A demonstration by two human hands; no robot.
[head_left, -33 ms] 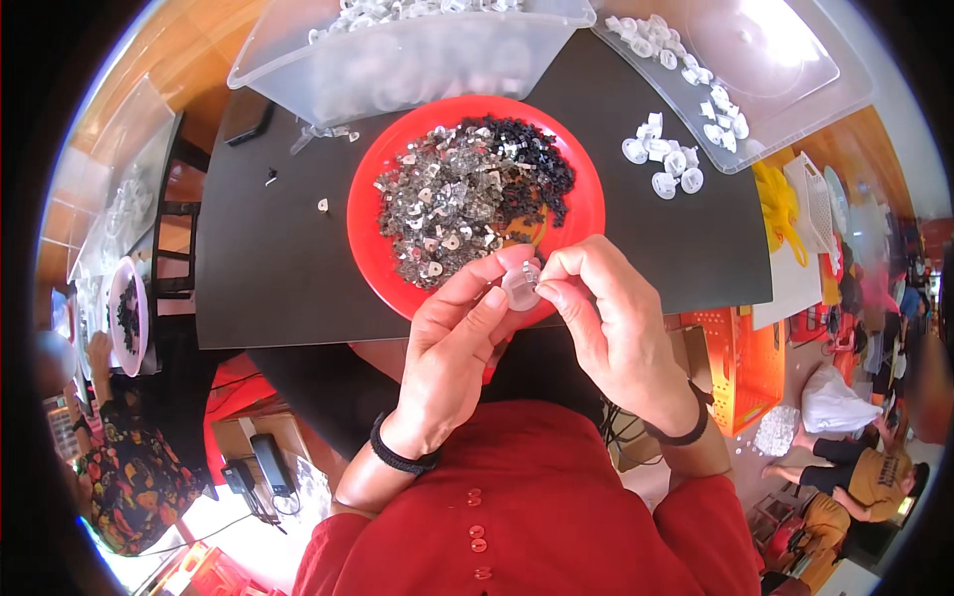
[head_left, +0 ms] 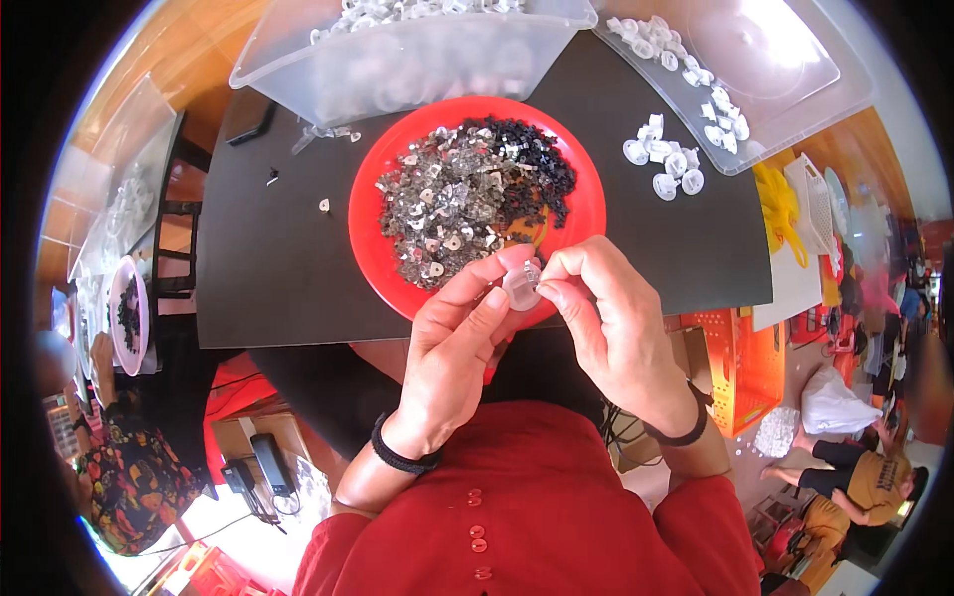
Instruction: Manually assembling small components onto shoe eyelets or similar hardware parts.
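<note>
A round translucent plastic piece [head_left: 519,295] is pinched upright between the thumb and fingertips of my left hand [head_left: 449,348], over the near rim of a red plate. My right hand [head_left: 621,333] has thumb and forefinger pressed together at that piece's right edge. A small shiny bit shows there, but what the right fingertips hold is mostly hidden. Beyond both hands, the red plate [head_left: 365,233] bears a heap of small clear and metallic parts [head_left: 437,204], with small black parts [head_left: 547,164] on its right side.
Behind the plate stands a translucent bin [head_left: 417,65] of white pieces. Several white round parts [head_left: 664,159] lie on the dark table [head_left: 278,268], right of the plate, near a clear lid [head_left: 785,109]. A phone-like black object [head_left: 248,119] lies back left. An orange crate [head_left: 740,368] stands right.
</note>
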